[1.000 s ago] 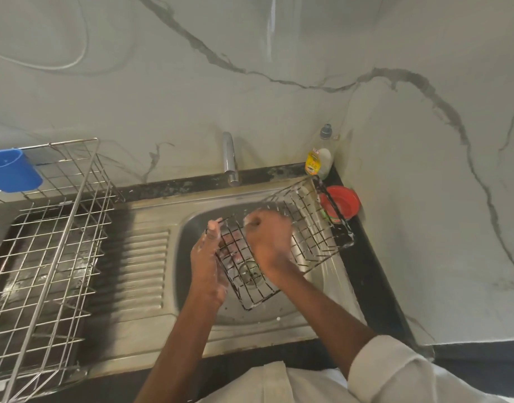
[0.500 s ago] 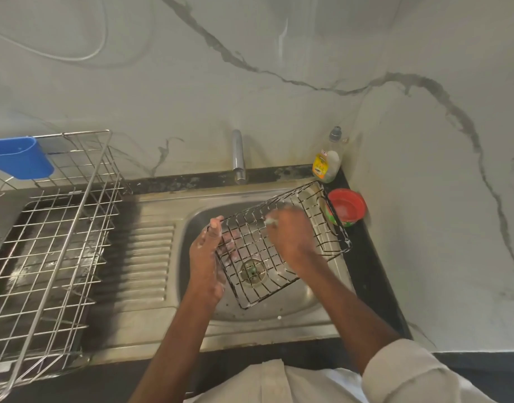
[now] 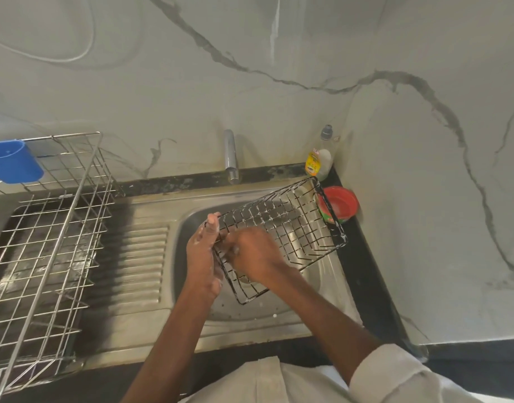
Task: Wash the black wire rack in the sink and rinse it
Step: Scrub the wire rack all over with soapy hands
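The black wire rack is held tilted over the steel sink, its far corner reaching the counter by the red tub. My left hand grips the rack's left edge, soap foam on the fingers. My right hand lies closed inside the rack at its left end, pressed against the wires right beside my left hand; whatever it holds is hidden. No water runs from the tap.
A large steel dish rack with a blue cup holder stands on the left. The ribbed drainboard lies between it and the sink. A dish soap bottle and a red tub occupy the back right corner by the wall.
My right hand has slid from the rack's middle toward its left end, close to my left hand. The rack stays tilted over the sink in my left hand.
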